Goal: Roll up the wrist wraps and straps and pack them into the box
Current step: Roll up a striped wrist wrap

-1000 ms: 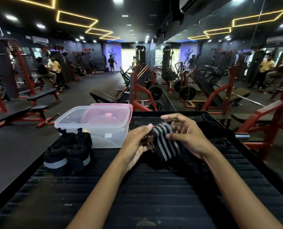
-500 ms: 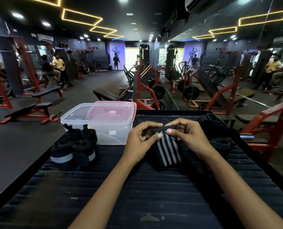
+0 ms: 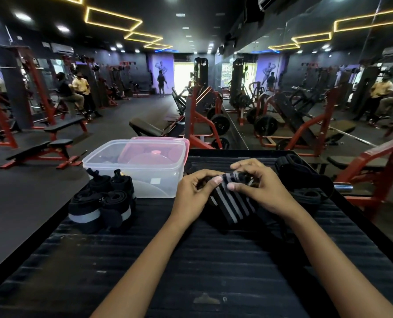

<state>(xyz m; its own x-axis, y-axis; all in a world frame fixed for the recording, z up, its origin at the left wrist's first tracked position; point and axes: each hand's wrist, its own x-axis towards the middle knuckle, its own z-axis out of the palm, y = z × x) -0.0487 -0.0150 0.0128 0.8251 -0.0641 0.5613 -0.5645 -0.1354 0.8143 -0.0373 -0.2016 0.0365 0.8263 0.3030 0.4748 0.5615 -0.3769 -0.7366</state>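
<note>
Both hands meet over a striped wrap [image 3: 233, 203] at the middle of the black table [image 3: 191, 271]. The left hand [image 3: 192, 193] curls its fingers round the wrap's near-left end, thumb pressed on top; the right hand [image 3: 259, 187] pinches the top edge with thumb and bent fingers. The wrap's loose end hangs down toward the table (black with grey stripes). A clear box [image 3: 145, 177] stands at the far left, a pink lid [image 3: 161, 150] leaning inside it. Rolled wraps [image 3: 101, 200] sit just in front of the box. Unrolled black straps [image 3: 303, 177] lie to the right
</note>
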